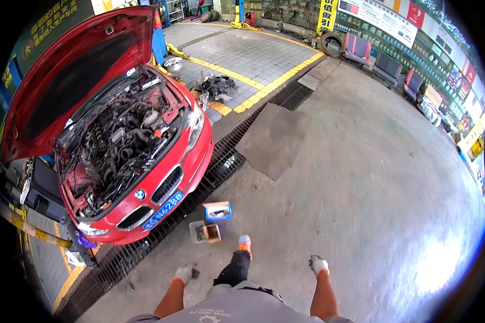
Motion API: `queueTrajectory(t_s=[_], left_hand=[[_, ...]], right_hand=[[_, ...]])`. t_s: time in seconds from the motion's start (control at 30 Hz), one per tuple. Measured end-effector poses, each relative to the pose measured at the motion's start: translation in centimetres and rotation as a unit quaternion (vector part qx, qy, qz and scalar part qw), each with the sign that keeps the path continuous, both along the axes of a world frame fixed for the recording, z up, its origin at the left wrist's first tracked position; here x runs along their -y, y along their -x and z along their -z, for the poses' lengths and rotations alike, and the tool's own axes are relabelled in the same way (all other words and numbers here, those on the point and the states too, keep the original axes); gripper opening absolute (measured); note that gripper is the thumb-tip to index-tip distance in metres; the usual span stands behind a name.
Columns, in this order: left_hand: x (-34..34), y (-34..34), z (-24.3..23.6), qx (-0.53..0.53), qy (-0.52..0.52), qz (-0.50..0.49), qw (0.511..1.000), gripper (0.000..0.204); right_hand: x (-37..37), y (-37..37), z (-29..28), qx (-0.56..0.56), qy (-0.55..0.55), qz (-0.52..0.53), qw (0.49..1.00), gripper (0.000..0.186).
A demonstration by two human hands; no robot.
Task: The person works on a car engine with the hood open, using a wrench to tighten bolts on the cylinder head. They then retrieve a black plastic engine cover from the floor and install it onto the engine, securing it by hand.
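Note:
My left hand [185,273], in a pale work glove with dark fingertips, hangs at my left side. It is slightly blurred, its fingers look a little apart, and nothing shows in it. Out to my right, my gloved right hand [318,264] has its fingers curled in, with no object visible there. Both hands are apart from everything around them. On the floor ahead of my left hand sit a blue-and-white box [217,211], a clear plastic container [197,232] and a small open brown carton [213,233]. My orange shoe [245,243] is stepping beside them.
A red car [194,177] with its hood [75,70] up and engine bare stands at left. A floor grate [226,153] runs along its front. Removed dark parts [216,87] lie past the car. A flat sheet [272,140] covers some floor; seats [358,49] and a tire [332,44] stand far right.

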State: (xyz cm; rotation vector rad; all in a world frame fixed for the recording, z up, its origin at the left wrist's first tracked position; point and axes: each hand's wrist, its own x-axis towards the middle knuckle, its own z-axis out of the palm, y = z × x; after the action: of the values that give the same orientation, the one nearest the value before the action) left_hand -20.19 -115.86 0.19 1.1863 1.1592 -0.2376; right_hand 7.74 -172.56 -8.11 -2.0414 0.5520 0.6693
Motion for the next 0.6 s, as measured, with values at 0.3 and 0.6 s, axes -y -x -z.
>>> queueTrajectory(t_s=[0.3,0.6], left_hand=[[-2.0,-16.2,7.6,-0.204,-0.012,0.406,0.891,0.028],[-15.3,-71.8,-8.5,0.114,-0.088,0.157,0.977,0.036]], right_hand=[[-1.7,-15.1,-3.1,-0.024,-0.035,0.076,0.996,0.034],[-10.9,-31.0,-3.4,-0.272,-0.006,0.136,0.953,0.029]])
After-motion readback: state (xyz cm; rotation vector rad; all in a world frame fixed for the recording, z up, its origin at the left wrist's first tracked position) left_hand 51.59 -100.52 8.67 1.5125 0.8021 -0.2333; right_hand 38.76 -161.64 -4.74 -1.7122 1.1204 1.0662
